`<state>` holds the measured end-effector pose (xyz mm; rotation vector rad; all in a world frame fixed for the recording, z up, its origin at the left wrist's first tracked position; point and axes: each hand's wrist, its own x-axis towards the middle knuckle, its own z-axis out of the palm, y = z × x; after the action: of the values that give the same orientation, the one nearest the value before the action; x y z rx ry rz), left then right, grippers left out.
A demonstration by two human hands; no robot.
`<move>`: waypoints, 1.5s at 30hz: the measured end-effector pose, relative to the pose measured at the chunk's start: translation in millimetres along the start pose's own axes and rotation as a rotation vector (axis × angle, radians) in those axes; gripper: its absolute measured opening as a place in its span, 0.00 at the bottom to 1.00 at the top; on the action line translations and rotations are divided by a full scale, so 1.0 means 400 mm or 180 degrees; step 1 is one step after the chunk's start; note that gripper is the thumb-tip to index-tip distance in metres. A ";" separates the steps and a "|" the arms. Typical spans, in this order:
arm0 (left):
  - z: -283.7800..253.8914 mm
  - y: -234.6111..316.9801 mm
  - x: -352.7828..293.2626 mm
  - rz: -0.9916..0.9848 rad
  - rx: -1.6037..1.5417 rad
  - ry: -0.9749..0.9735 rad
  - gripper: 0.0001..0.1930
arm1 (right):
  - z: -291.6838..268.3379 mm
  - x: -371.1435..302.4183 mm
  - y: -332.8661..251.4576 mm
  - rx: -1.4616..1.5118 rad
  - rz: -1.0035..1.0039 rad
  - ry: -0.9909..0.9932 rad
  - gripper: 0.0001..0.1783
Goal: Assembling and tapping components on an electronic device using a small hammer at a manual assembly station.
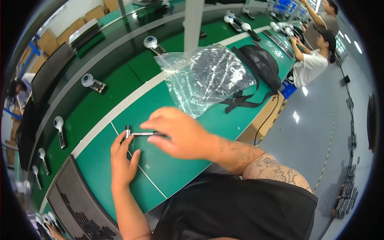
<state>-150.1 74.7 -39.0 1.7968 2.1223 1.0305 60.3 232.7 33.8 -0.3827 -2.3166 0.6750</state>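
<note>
A small chrome-and-black T-shaped piece (128,132) is over the green worktop in front of me, its slim chrome rod (143,133) pointing right. My left hand (123,162) has its fingertips closed around the lower part of the upright, black-capped head, with the thumb held apart. The rod's dark end runs between the thumb and fingers of my right hand (176,134), which is closed loosely on it and slightly blurred. Part of that end is hidden by the hand.
Beyond my hands lies a clear plastic bag (208,76) of dark items, beside a black backpack (260,64). A grey tray (76,196) with small black parts stands left. White-headed handheld devices (93,83) sit along the green conveyor (120,84). Co-workers (314,62) work at far right.
</note>
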 end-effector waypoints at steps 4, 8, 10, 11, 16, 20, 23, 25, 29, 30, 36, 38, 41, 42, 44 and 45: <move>-0.008 0.030 0.005 -0.0113 0.0086 -0.0046 0.28 | -0.231 -0.019 0.087 -0.0447 0.0335 0.1144 0.12; -0.015 0.044 -0.015 -0.0202 0.0096 0.0002 0.28 | -0.355 -0.062 0.193 -0.1109 0.0670 0.1276 0.10; -0.014 0.044 -0.018 -0.0200 0.0114 0.0044 0.28 | -0.379 -0.086 0.250 -0.1115 0.0994 0.1278 0.10; -0.013 0.045 -0.020 -0.0216 0.0130 0.0066 0.28 | -0.391 -0.094 0.282 -0.1103 0.1154 0.1267 0.09; 0.019 0.086 -0.001 -0.0152 0.0277 0.0745 0.26 | -0.596 -0.037 0.485 -0.2206 0.1257 0.1393 0.09; 0.077 0.177 -0.018 0.0832 -0.0347 0.0280 0.20 | -0.854 0.078 0.755 -0.2933 0.2186 0.1395 0.12; 0.213 0.317 0.006 0.1454 -0.1105 -0.1099 0.14 | -0.947 0.155 0.914 -0.3173 0.2928 0.0947 0.14; 0.310 0.373 0.041 0.1696 -0.1209 -0.1323 0.12 | -1.002 0.171 1.026 -0.3465 0.3522 0.0576 0.16; 0.415 0.455 0.133 0.1787 -0.1143 -0.2015 0.14 | -1.054 0.178 1.241 -0.3526 0.3776 0.0135 0.18; 0.438 0.470 0.166 0.1804 -0.1116 -0.2263 0.15 | -1.071 0.172 1.287 -0.3492 0.3704 0.0047 0.18; 0.478 0.473 0.199 0.2057 -0.0907 -0.2192 0.16 | -1.114 0.149 1.530 -0.3258 0.3164 -0.0440 0.20; 0.479 0.467 0.202 0.1939 -0.0951 -0.2212 0.16 | -1.104 0.116 1.586 -0.3172 0.2982 -0.0605 0.21; 0.492 0.467 0.205 0.1759 -0.1168 -0.2268 0.15 | -1.078 0.093 1.645 -0.3091 0.2736 -0.0824 0.22; 0.492 0.470 0.207 0.1743 -0.1174 -0.2284 0.15 | -1.079 0.097 1.649 -0.3078 0.2747 -0.0841 0.22; 0.488 0.478 0.214 0.1758 -0.1025 -0.2246 0.14 | -1.118 0.124 1.638 -0.2679 0.2828 -0.0433 0.21; 0.484 0.484 0.217 0.1785 -0.0950 -0.2220 0.14 | -1.145 0.137 1.622 -0.2491 0.2861 -0.0214 0.21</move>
<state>87.6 235.7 -41.8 2.2013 1.0370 0.6120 390.0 956.0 -13.4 -1.8330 -2.3216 0.1066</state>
